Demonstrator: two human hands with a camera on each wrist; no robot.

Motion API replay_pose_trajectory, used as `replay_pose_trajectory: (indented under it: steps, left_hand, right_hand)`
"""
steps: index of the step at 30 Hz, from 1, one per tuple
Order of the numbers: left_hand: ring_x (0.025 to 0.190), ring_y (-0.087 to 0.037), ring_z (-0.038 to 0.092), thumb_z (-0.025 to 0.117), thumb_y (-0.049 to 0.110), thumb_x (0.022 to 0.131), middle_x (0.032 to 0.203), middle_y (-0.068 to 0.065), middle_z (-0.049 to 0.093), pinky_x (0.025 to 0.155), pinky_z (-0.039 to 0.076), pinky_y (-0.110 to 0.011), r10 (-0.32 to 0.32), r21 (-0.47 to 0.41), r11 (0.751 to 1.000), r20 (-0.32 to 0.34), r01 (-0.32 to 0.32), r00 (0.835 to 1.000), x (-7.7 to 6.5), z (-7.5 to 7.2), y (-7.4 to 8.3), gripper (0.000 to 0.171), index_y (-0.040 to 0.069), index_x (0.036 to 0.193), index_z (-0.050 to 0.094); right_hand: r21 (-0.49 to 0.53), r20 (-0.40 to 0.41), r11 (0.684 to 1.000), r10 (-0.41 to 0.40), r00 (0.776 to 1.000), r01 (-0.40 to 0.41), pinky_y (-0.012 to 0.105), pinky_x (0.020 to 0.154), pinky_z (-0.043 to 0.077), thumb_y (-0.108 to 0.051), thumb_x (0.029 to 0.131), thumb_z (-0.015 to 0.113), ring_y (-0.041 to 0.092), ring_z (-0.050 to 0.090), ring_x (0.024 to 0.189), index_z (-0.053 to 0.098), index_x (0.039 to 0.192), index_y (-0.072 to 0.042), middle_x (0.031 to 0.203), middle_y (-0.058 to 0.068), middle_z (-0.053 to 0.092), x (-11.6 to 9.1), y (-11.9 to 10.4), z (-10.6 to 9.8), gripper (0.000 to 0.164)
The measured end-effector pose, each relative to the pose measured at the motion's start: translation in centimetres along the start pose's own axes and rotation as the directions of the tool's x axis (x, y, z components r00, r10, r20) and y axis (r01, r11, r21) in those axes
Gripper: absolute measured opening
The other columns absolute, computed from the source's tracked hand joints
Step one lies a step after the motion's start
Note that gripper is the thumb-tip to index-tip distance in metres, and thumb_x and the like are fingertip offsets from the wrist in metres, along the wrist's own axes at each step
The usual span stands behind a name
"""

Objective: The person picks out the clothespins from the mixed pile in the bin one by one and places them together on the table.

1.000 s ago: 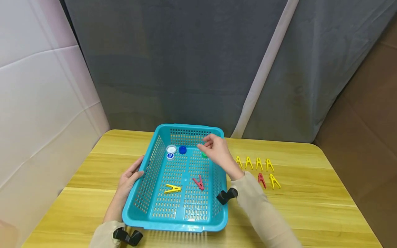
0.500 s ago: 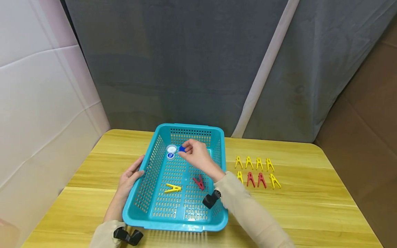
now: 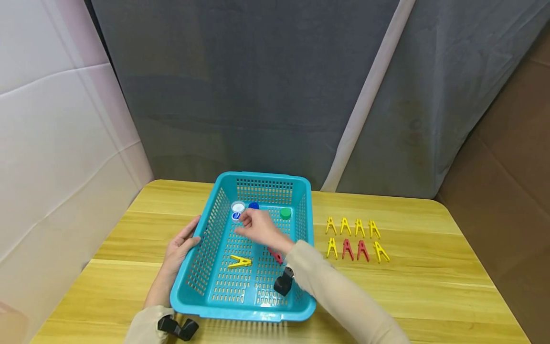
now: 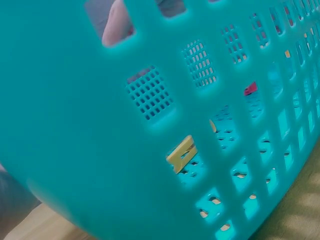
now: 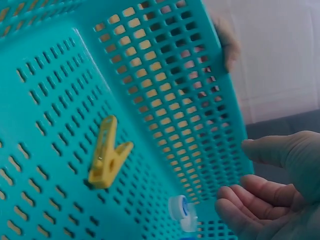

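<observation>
A turquoise plastic basket [image 3: 240, 315] sits on the wooden table. At its left side my left hand [image 3: 177, 252] holds the wall, thumb over the rim. My right hand [image 3: 259, 228] hovers inside the basket, its thumb and fingers apart with nothing between them in the right wrist view. Just beyond those fingers lie a white-and-blue bottle cap [image 3: 235, 217] and a clear lid with a white centre [image 3: 238, 206]. Partly behind the hand is a dark blue cap [image 3: 254, 205]. A green cap [image 3: 285, 213], a yellow clothespin [image 3: 239, 262] and a partly covered red clothespin [image 3: 275, 256] also lie inside.
Right of the basket, several clothespins stand in two rows on the table [image 3: 421, 286]: yellow ones [image 3: 344, 226] behind, yellow and red ones [image 3: 362, 251] in front. A grey curtain [image 3: 258, 95] hangs behind the table's far edge.
My right hand has moved left from over the green cap, past the blue cap, and nearer to me, uncovering the green cap and front-row clothespins. The left hand and basket stay in place.
</observation>
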State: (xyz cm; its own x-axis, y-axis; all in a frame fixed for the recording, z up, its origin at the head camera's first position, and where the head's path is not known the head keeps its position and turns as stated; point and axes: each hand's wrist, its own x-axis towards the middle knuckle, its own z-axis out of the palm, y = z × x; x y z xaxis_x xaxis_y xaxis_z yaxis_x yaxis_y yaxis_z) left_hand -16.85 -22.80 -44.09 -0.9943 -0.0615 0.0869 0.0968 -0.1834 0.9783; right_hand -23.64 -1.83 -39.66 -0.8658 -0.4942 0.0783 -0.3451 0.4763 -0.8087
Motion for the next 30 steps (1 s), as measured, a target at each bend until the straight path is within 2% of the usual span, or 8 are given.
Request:
replay_pose_trajectory:
  steps: [6, 14, 22, 30]
  left_hand:
    - [0.106, 0.007, 0.053, 0.048, -0.001, 0.093, 0.114, 0.026, 0.057, 0.087, 0.044, -0.012, -0.011, 0.011, 1.0, -0.006, 0.012, 1.0, 0.0, 0.0, 0.0, 0.053, -0.007, 0.142, 0.027]
    - [0.105, 0.008, 0.053, 0.048, -0.001, 0.093, 0.114, 0.027, 0.057, 0.087, 0.045, -0.013, -0.021, 0.022, 1.0, -0.009, 0.021, 1.0, 0.0, 0.0, 0.0, 0.054, -0.008, 0.142, 0.026]
    - [0.104, 0.008, 0.053, 0.047, -0.002, 0.093, 0.113, 0.026, 0.057, 0.086, 0.045, -0.012, -0.021, 0.026, 0.999, -0.017, 0.021, 1.0, 0.0, 0.1, 0.0, 0.054, -0.008, 0.142, 0.026]
    - [0.106, 0.005, 0.054, 0.048, -0.001, 0.093, 0.115, 0.024, 0.058, 0.086, 0.045, -0.013, 0.011, -0.006, 1.0, 0.01, -0.011, 1.0, 0.0, -0.1, -0.2, 0.053, -0.006, 0.142, 0.028]
  right_hand:
    - [-0.022, 0.088, 0.999, 0.025, 0.996, -0.023, 0.017, 0.069, 0.046, -0.009, 0.078, 0.075, 0.008, 0.052, 0.076, 0.063, 0.101, 0.005, 0.094, 0.015, 0.064, 0.2, 0.3, 1.1, 0.03]
    - [-0.121, 0.204, 0.992, -0.005, 0.979, 0.03, 0.014, 0.07, 0.045, -0.011, 0.075, 0.079, 0.006, 0.052, 0.076, 0.063, 0.102, 0.004, 0.097, 0.015, 0.064, 0.1, 0.8, 2.4, 0.035]
    - [-0.193, 0.248, 0.98, 0.0, 0.969, 0.05, 0.012, 0.068, 0.044, -0.012, 0.072, 0.081, 0.003, 0.049, 0.073, 0.064, 0.1, 0.001, 0.089, 0.007, 0.064, 0.0, 1.3, 3.4, 0.035]
    - [-0.27, 0.301, 0.96, 0.017, 0.954, 0.068, 0.013, 0.066, 0.043, -0.014, 0.07, 0.082, 0.004, 0.046, 0.07, 0.064, 0.1, -0.002, 0.083, 0.002, 0.059, -0.3, 1.6, 3.9, 0.037]
